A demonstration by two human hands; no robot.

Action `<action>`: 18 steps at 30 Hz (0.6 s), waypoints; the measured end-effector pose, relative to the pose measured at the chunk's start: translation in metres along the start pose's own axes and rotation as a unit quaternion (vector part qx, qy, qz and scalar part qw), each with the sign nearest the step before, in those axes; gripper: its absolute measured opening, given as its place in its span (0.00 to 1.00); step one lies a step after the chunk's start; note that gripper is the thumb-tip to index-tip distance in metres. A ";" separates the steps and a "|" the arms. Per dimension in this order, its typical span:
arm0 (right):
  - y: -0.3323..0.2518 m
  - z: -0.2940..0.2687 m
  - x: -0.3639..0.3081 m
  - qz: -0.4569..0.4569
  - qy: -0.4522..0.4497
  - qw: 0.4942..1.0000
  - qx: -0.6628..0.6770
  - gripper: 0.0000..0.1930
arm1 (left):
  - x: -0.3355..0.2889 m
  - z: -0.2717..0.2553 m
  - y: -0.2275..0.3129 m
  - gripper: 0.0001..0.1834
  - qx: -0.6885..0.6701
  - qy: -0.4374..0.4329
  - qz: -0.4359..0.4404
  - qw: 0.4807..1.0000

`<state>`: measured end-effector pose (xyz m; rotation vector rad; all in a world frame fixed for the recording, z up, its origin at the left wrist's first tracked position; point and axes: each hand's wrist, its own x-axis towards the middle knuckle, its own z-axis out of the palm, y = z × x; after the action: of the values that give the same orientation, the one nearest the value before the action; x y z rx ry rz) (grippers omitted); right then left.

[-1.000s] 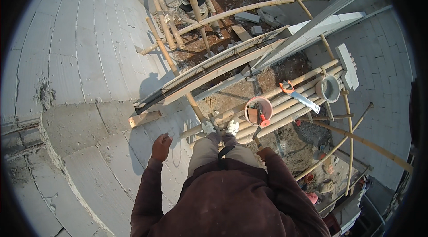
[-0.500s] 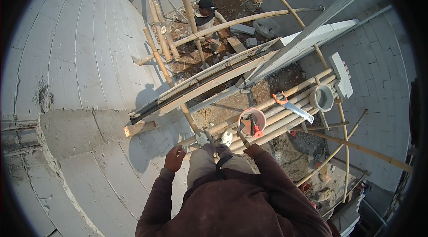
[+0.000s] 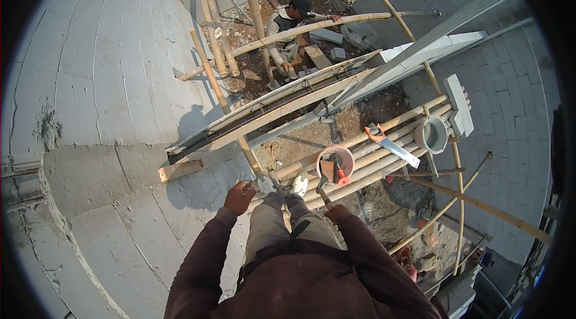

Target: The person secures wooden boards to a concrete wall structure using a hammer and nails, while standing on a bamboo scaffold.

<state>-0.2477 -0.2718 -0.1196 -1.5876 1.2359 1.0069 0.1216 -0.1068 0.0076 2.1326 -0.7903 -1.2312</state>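
My left hand (image 3: pixel 240 197) is closed beside my left shoe, with thin wire-like bits at the fingertips too small to name. My right hand (image 3: pixel 338 213) grips the wooden handle of what looks like a hammer (image 3: pixel 326 197), its dark head pointing away from me by the bucket. A pink bucket (image 3: pixel 350 157) with hand tools in it sits just beyond, on the bamboo poles. Farther right on those poles lies a handsaw (image 3: pixel 393 148) with an orange handle.
I stand on a bamboo-pole scaffold (image 3: pixel 366 166) above rubble ground. A grey bucket (image 3: pixel 432 150) and pale blocks (image 3: pixel 458 105) rest at its right end. Ahead runs a long wooden formwork (image 3: pixel 276 116) with bars inside; a co-worker (image 3: pixel 287 34) is beyond it. A block wall (image 3: pixel 120 79) rises on the left.
The co-worker has straightened somewhat and put a hand on the curved bamboo pole. My view has shifted slightly; both my hands sit a little lower or level, still closed.
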 end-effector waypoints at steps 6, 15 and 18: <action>0.014 0.044 -0.008 0.065 -0.062 0.985 0.151 0.27 | 0.047 0.029 -0.030 0.29 0.039 -0.097 -0.056 0.993; -0.006 0.117 -0.026 0.056 0.005 0.967 0.248 0.35 | 0.207 0.133 -0.102 0.19 0.042 -0.131 -0.044 0.989; -0.012 0.129 -0.027 0.055 -0.020 0.963 0.264 0.38 | 0.269 0.169 -0.120 0.28 0.052 -0.153 -0.065 0.985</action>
<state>-0.2518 -0.1401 -0.1312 -1.0884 1.4323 0.6912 0.1068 -0.2462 -0.3014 2.1326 -0.8707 -1.6474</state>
